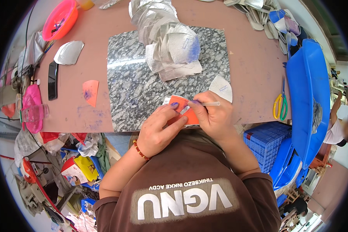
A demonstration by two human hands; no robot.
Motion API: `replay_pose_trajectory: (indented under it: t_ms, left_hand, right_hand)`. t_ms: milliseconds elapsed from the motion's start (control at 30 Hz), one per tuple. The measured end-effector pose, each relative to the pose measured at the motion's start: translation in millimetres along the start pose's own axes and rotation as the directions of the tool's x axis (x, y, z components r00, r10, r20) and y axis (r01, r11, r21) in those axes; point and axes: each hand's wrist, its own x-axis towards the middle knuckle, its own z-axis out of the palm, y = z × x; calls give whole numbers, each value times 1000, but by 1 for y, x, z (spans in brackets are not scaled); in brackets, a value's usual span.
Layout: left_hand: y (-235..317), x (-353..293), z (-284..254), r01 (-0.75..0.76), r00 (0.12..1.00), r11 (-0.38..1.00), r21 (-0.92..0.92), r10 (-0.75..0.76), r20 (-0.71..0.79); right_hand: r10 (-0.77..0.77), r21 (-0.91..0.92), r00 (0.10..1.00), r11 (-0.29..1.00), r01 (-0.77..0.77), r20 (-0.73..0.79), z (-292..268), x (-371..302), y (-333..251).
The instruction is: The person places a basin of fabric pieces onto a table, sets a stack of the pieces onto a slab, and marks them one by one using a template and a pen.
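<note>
My left hand [155, 127] presses an orange template [191, 116] down near the front edge of a speckled stone slab [131, 92], its fingers spread around a small slot. A pale piece seems to lie under the template, mostly covered. In my right hand [215, 118] is a thin, whitish pen [212, 103], pinched with its tip hidden at the template. Blue stains mark my fingertips. Beside that hand lies a silvery cut piece [221, 88] bearing a small blue outline. Farther back, a fanned pile of silvery pieces [181, 44] spreads over the slab, its top one smudged blue.
On the left are an orange cut piece [90, 92], a black phone [53, 81], another silvery piece [69, 52] and a pink-orange bowl [62, 23]. To the right, scissors [281, 104] lie near a long blue tray [303, 85]. A blue crate [266, 141] stands below the table.
</note>
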Motion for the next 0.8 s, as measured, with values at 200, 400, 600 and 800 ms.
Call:
replay_pose_trajectory:
  t_ms: [200, 400, 600, 800]
  left_hand:
    - [2, 1, -1, 22, 1000, 1000, -18, -22, 2]
    - [-5, -7, 2, -17, 1000, 999, -28, 18, 25]
    - [0, -10, -9, -44, 991, 999, -1, 43, 129]
    - [9, -37, -35, -179, 983, 981, 74, 174, 61]
  right_hand:
    - [-77, 48, 996, 996, 75, 35, 6, -2, -10]
    - [-10, -62, 998, 998, 14, 56, -6, 3, 0]
    - [38, -12, 998, 999, -39, -51, -5, 3, 5]
    - [193, -174, 955, 972, -156, 226, 3, -12, -10]
